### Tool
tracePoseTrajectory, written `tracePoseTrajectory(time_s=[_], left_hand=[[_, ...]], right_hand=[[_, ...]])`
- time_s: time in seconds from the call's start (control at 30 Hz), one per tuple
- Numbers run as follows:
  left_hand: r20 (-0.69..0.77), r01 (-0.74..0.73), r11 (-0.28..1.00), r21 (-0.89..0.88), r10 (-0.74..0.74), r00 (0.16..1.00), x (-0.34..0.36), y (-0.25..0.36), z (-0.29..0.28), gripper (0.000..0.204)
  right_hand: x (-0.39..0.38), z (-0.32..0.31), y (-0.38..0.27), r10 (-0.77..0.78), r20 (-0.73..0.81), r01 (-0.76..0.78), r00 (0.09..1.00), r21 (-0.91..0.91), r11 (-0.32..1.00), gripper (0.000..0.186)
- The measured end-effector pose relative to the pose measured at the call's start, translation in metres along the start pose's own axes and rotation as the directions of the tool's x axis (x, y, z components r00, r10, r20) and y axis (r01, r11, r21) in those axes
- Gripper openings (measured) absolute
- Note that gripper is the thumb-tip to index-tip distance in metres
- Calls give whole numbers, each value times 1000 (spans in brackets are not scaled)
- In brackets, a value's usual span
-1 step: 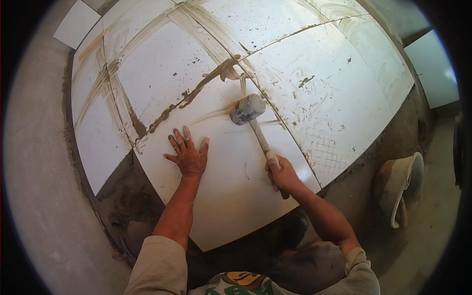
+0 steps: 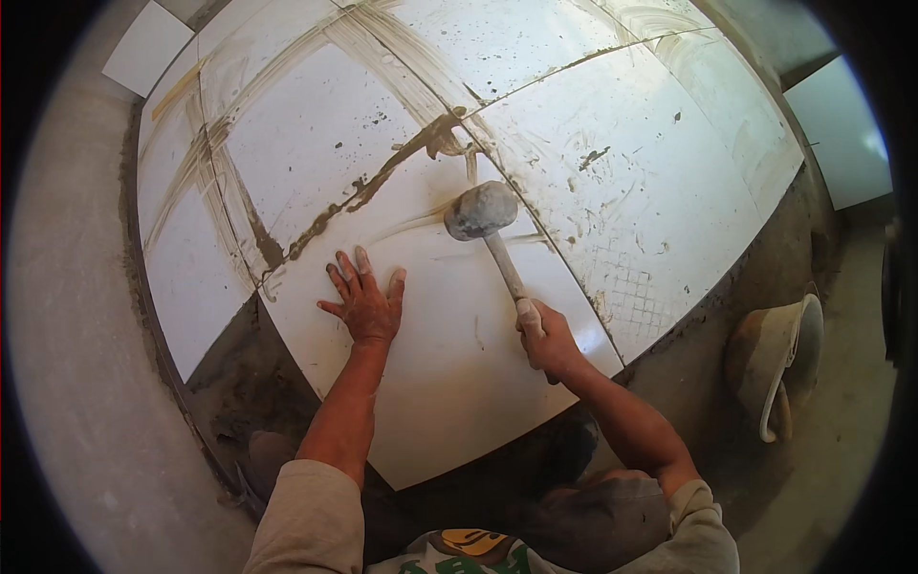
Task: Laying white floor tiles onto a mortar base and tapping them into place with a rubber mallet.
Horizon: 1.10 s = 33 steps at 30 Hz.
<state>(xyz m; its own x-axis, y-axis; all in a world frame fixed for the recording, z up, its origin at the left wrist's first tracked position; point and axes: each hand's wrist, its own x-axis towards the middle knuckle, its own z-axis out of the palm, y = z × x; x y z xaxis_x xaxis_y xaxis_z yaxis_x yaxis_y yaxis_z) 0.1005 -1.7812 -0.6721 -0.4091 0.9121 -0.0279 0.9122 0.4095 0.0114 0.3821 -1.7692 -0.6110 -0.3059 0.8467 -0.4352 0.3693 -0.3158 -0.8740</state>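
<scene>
My left hand (image 2: 363, 301) lies flat with fingers spread on a large white floor tile (image 2: 430, 354). Grey smears mark its fingertips. In my right hand (image 2: 547, 340) is the wooden handle of a mallet (image 2: 483, 210), gripped near its lower end. The mallet's thick, dirty grey head is over the upper right part of the same tile, near the joint; whether it touches the surface I cannot tell. Wet brown mortar (image 2: 373, 191) lines the joint along the tile's far edge.
Other white tiles (image 2: 631, 191) with mortar streaks adjoin at the far side and right. Bare dark mortar bed (image 2: 253, 373) shows at the lower left. A dirty bucket (image 2: 770, 349) lies tipped at the right. Loose tiles sit at the far left (image 2: 148, 48) and right (image 2: 841, 134).
</scene>
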Motion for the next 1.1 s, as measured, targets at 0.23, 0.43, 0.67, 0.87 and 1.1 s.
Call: tracePoseTrajectory(time_s=[0.23,0.43,0.67,0.87,1.1], left_hand=[[-16,-4,1000,18,5,1000,2,-4,-2,80],[-43,-19,999,40,21,999,2,-4,0,79],[-111,-58,997,57,64,992,1,-13,4,81],[-87,-52,998,43,56,995,6,-5,3,84],[18,-32,997,69,31,999,3,-8,7,89]], right_hand=[[-16,-1,-14,-9,-66,5,998,-72,997,38],[-19,-1,-25,-175,-76,141,982,-331,933,39],[-28,1,-74,-432,-8,418,902,-237,877,33],[-10,21,-30,-109,122,155,987,-484,861,36],[-18,7,-60,-252,119,279,960,-361,890,37]])
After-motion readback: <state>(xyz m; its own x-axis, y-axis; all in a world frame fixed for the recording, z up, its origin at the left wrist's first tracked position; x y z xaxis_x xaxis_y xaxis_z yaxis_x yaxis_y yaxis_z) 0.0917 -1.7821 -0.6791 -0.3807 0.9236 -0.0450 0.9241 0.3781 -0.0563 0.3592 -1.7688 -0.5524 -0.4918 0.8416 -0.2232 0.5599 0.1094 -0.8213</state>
